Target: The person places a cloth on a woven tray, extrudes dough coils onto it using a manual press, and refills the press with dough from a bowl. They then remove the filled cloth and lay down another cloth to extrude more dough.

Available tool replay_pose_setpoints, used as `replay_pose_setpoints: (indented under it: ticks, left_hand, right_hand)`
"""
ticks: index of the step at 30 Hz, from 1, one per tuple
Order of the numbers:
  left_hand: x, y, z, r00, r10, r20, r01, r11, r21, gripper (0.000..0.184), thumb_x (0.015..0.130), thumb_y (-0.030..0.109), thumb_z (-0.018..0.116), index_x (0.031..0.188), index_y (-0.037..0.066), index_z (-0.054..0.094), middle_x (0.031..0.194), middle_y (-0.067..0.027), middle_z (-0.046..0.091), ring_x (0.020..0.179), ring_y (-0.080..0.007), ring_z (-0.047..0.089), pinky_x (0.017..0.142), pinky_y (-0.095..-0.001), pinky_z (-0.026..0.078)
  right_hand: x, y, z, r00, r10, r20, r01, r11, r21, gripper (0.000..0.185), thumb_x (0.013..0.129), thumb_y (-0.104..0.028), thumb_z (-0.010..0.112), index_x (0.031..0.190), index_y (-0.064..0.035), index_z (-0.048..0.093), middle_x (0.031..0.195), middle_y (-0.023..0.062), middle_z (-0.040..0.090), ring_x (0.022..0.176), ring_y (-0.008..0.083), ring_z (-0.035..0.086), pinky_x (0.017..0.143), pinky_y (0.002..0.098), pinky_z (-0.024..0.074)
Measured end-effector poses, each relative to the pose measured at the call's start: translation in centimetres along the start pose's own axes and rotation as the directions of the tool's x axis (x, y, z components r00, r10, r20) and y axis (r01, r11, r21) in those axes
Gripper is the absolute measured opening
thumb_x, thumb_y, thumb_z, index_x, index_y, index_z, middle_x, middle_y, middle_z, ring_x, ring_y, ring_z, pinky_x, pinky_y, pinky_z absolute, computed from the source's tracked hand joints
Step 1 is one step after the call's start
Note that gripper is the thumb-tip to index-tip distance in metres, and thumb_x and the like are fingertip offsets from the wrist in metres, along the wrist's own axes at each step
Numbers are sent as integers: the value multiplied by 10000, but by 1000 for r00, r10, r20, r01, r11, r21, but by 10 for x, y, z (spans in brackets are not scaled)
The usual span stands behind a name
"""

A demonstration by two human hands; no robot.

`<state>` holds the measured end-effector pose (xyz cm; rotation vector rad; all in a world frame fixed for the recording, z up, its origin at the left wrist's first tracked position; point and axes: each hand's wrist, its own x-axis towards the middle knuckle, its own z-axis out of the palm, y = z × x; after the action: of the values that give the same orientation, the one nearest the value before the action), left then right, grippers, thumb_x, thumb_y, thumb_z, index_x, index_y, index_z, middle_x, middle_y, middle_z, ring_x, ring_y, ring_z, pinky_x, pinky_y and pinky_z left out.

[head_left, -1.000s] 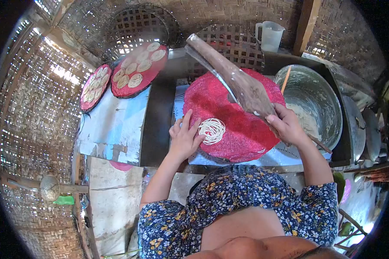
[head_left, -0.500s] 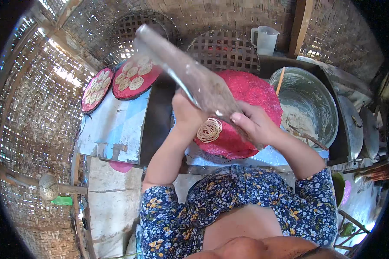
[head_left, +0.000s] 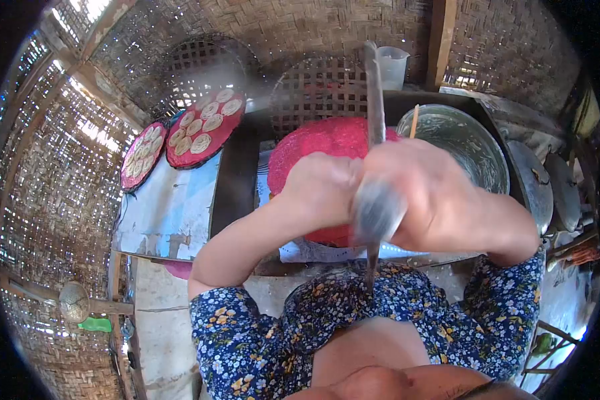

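Observation:
In front of my chest I hold a wooden noodle press (head_left: 375, 100) with a metal end (head_left: 378, 212), now seen nearly edge-on. My left hand (head_left: 323, 183) is closed on its left side. My right hand (head_left: 430, 187), smeared by motion, is closed on it from the right. The two hands meet at the press, and most of the fingers are hidden. Below them lies a round red mat (head_left: 300, 150), mostly covered by my hands and arms. Any noodle coil on that mat is hidden from view.
Left, two red round mats (head_left: 200, 157) (head_left: 135, 181) carry several pale noodle coils. A big metal pot (head_left: 497, 143) with a wooden stick (head_left: 415, 121) stands right, near pot lids (head_left: 537, 190). Behind are a plastic jug (head_left: 395, 67) and a woven basket (head_left: 313, 87).
The press has swung from a slanted, broad-side view to nearly edge-on and upright in view. My hands have come together around it, and the coil on the near mat is now covered.

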<state>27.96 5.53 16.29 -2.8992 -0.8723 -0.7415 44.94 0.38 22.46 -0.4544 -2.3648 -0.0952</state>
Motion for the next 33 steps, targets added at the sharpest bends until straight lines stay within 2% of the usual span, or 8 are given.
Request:
replay_pose_setpoints:
  ticks: [3,9,14,16,18,21,25,33]
  left_hand:
    - [-7,12,3,997,73,-23,-71,994,81,123,627,142,603,657,66,511,540,-73,535,512,-259,560,515,-352,437]
    - [-10,9,8,988,118,-101,-106,987,118,152,558,118,611,655,70,504,559,-74,546,510,-242,556,497,-331,418]
    - [-13,-20,22,978,-206,5,203,959,-197,306,588,193,724,842,52,627,777,-107,637,716,-215,644,678,-315,504]
    - [-10,-33,35,980,-198,-4,156,785,-600,320,626,127,729,909,38,609,857,-110,643,767,-189,642,677,-320,522]
    - [-6,-31,48,947,-288,144,239,332,-913,353,661,92,733,961,14,561,885,-135,632,765,-216,635,695,-372,545]
    - [6,-27,57,960,-208,187,242,285,-928,360,668,90,733,963,0,547,922,-151,623,757,-220,633,697,-381,552]
    - [36,-16,58,1000,21,0,-19,897,-441,348,637,127,730,942,40,588,915,-94,632,794,-211,633,723,-347,509]
    - [65,18,55,981,192,0,-190,972,-137,200,621,149,634,819,120,621,755,-79,614,747,-252,584,736,-371,405]
  right_hand:
    - [-16,-2,-20,922,383,56,-385,891,241,545,642,-15,637,1103,-6,345,730,63,485,620,138,492,554,265,402]
    - [-49,3,-51,675,738,21,-676,606,419,588,627,-40,600,1140,-23,313,712,25,466,631,83,456,563,217,373]
    - [-106,10,-86,534,793,-293,-630,605,487,583,660,-28,565,1191,-39,322,683,13,479,581,98,471,542,233,391]
    - [-123,7,-94,421,818,-392,-604,575,551,580,673,-29,556,1199,-39,311,683,15,480,581,99,474,551,231,391]
    - [-136,5,-94,360,784,-505,-530,618,581,569,688,-19,550,1200,-28,301,678,22,478,577,105,480,553,228,392]
    - [-151,1,-91,332,743,-581,-478,664,575,519,734,-40,540,1193,-5,301,671,38,478,562,114,483,536,227,391]
    - [-150,1,-90,370,812,-451,-540,583,607,463,766,-54,512,1183,-17,315,670,31,488,561,111,493,525,229,396]
    - [-121,11,-87,452,855,-255,-665,514,543,401,762,-75,542,1121,-24,372,649,10,485,555,86,485,505,247,392]
